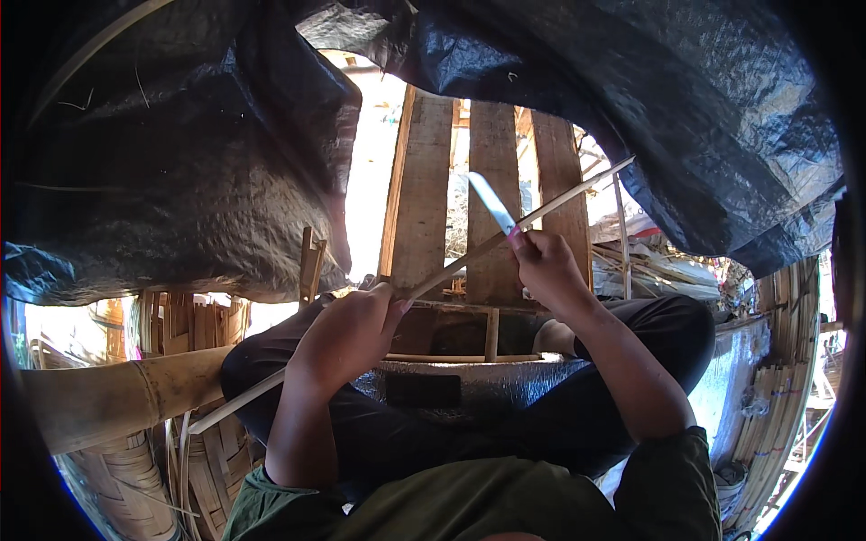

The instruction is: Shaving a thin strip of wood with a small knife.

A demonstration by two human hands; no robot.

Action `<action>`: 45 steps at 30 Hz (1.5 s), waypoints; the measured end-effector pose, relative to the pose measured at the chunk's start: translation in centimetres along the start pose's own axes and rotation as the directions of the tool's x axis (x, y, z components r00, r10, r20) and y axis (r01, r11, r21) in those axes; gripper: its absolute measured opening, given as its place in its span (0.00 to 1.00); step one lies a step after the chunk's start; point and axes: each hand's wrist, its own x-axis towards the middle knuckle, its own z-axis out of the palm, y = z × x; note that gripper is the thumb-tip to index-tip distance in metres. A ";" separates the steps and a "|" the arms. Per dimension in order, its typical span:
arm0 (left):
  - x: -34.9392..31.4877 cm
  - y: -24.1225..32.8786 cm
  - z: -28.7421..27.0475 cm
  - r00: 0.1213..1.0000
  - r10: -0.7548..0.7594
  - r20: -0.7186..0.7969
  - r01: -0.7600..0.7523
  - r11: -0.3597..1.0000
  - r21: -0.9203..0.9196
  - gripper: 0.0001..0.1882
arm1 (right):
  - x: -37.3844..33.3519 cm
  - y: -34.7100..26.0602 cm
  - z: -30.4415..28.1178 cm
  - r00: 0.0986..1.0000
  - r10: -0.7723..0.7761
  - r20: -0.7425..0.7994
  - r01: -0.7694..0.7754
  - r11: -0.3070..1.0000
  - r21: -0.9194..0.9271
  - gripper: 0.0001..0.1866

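A long, thin bamboo strip point(465, 261) runs slantwise across my lap, from the lower left up to the far right. My left hand point(350, 326) is closed around it near its middle. In my right hand point(552, 267) is a knife point(490, 200), its pale blade pointing up and to the left. The blade crosses the strip close to my right fingers; whether the edge touches it I cannot tell. The knife's handle is mostly hidden in my fist.
Wooden planks point(422, 180) with gaps between them lie ahead. Dark plastic sheeting point(180, 144) hangs at both sides. A thick bamboo pole point(126, 401) reaches toward my left knee. Woven bamboo point(117, 469) stands at lower left, and bundled thin strips point(776, 424) at right. Silvery foil material point(550, 371) lies between my legs.
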 end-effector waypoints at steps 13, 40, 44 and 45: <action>0.8 -0.1 0.9 0.997 0.073 -0.001 -0.072 0.994 0.076 0.17 | 0.8 -0.1 -0.5 0.972 -0.120 -0.203 0.087 0.983 -0.163 0.27; 1.0 -0.3 0.8 0.999 0.040 -0.035 -0.035 0.990 0.136 0.14 | 3.4 -0.6 -3.8 0.986 0.121 -0.117 -0.117 0.993 0.034 0.31; 1.6 0.1 0.5 0.997 0.067 -0.046 -0.064 0.995 0.075 0.13 | 3.4 3.4 0.1 0.976 -0.100 -0.193 0.054 0.972 -0.229 0.33; 1.3 0.2 0.1 0.997 0.072 -0.039 -0.069 0.996 0.057 0.13 | 5.2 5.5 -1.6 0.900 -0.362 -0.244 0.293 0.915 -0.277 0.33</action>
